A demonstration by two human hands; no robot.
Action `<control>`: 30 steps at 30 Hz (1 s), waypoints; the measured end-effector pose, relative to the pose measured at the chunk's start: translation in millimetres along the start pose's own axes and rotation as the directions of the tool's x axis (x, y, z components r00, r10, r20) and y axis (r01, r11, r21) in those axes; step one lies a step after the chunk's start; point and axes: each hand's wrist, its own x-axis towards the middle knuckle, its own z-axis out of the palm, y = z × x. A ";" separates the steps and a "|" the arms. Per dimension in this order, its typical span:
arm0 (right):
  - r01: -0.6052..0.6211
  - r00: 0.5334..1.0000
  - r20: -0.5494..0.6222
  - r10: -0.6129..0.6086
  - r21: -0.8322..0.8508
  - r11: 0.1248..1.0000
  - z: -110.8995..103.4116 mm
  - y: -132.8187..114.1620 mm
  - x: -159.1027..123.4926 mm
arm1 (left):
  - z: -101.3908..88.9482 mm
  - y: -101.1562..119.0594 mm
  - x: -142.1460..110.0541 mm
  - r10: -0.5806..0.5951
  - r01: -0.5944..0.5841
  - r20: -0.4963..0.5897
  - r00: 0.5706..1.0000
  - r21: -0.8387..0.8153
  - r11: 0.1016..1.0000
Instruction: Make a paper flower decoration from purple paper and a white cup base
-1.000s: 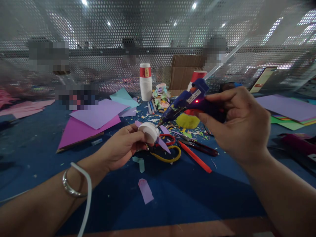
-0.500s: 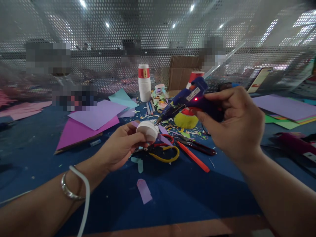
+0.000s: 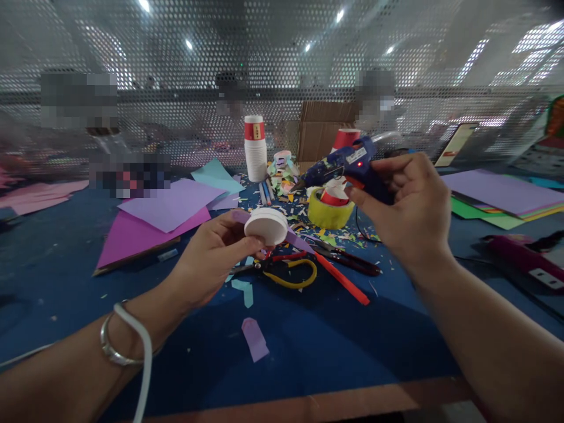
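Observation:
My left hand [image 3: 215, 255] is closed round a small white paper cup [image 3: 266, 225] turned bottom up, with purple paper petals [image 3: 298, 241] sticking out from under it. My right hand [image 3: 403, 211] grips a blue glue gun [image 3: 341, 166] whose red light is on. Its nozzle points left and hangs well above and to the right of the cup, not touching it. A loose purple petal [image 3: 254, 339] lies on the blue table [image 3: 335, 346] in front of me.
Scissors with red and yellow handles [image 3: 288, 269], an orange pen [image 3: 343, 281], a yellow tape roll [image 3: 328, 212], a stack of paper cups [image 3: 256, 148], a cardboard box [image 3: 324, 126], purple and pink paper sheets [image 3: 163, 208] and paper scraps lie about. A perforated metal screen [image 3: 176, 70] closes the back.
My right hand has lifted the glue gun up and to the right, away from the cup bottom. My left hand has tipped the cup slightly and raised it.

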 end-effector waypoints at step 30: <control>-0.082 0.988 0.039 0.152 -0.699 0.711 -17.3 44.1 26.5 | -2.9 7.7 -8.0 -0.096 0.090 0.117 0.988 0.058 0.994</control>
